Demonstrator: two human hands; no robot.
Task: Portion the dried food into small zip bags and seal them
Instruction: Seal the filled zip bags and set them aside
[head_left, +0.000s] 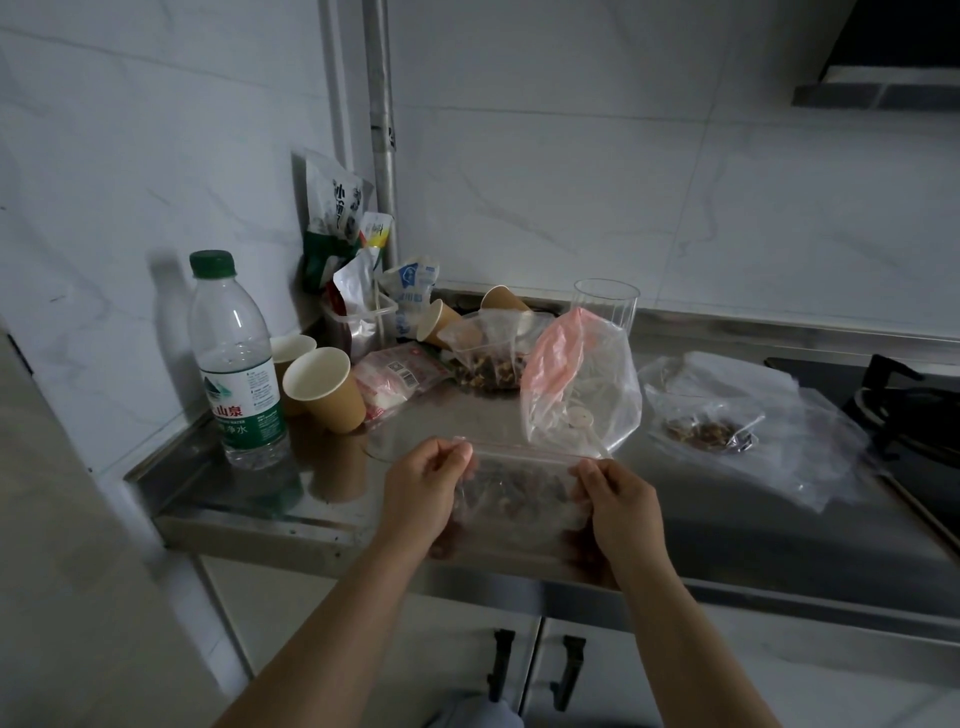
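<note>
A small clear zip bag with brown dried food inside lies over the front of the steel counter. My left hand pinches its top left corner and my right hand pinches its top right corner. Behind it stands a larger clear bag with a pink strip. Further back an open bag of dried food leans near the wall. Another clear bag holding a little dried food lies to the right on loose plastic.
A water bottle and two upright paper cups stand at the left. Snack packets and two tipped cups crowd the back corner beside a clear glass. A gas hob lies at the right edge.
</note>
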